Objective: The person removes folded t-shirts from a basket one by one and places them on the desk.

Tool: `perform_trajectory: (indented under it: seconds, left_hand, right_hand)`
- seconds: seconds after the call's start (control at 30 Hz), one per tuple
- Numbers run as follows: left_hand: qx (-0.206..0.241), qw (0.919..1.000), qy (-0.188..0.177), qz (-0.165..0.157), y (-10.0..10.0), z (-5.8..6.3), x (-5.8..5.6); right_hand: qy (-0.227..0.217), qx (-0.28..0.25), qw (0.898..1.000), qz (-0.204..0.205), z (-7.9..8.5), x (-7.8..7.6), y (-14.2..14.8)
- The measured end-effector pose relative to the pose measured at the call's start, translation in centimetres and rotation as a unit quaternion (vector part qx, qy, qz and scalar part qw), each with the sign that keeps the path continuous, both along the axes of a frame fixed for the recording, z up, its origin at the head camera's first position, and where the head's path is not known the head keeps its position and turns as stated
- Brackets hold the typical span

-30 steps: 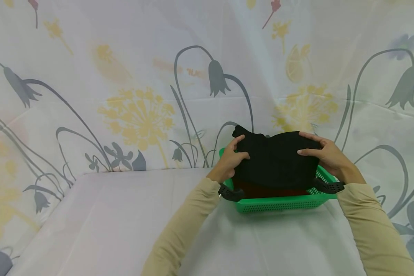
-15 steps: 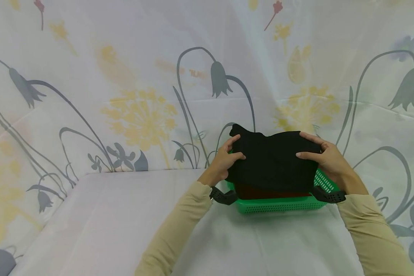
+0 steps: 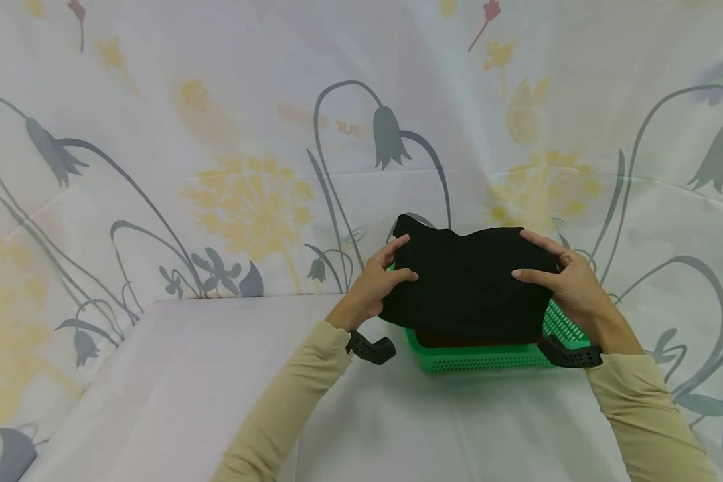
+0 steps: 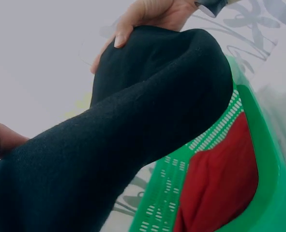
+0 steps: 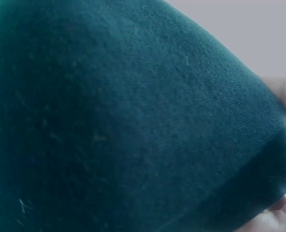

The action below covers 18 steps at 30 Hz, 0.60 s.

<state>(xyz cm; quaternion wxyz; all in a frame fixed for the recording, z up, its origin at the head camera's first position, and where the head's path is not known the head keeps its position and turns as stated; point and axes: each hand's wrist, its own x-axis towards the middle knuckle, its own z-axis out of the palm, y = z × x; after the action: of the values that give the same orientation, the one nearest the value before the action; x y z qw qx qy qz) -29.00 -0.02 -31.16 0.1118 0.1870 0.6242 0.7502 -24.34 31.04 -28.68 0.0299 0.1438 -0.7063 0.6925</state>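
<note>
A folded piece of black cloth hangs between my two hands above the green basket. My left hand pinches its left edge, thumb in front and fingers at the upper side. The right edge is gripped by my right hand in the same way. In the left wrist view the black cloth sags and bends over, and a red cloth lies inside the basket. Fuzzy black fabric fills most of the right wrist view. Exactly what kind of garment it is cannot be told.
The perforated basket stands on a white-covered table, near its back right. Behind it hangs a pale curtain printed with grey and yellow flowers. A black strap sits on each wrist.
My left hand has moved left and slightly down, drawing the black cloth wider. The right hand stays nearly in place. The view has shifted slightly.
</note>
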Motion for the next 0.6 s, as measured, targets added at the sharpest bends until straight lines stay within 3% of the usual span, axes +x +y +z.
perform_trajectory:
  seconds: [0.37,0.6]
  left_hand:
    - [0.016,0.9997,0.017,-0.012,-2.9,0.9,1.3]
    - [0.016,0.9993,0.033,0.012,-4.9,1.1,2.0]
  right_hand:
    - [0.023,-0.017,1.0,0.005,1.0,0.9,-2.7]
    - [0.034,-0.03,0.998,0.033,1.5,1.2,-4.7]
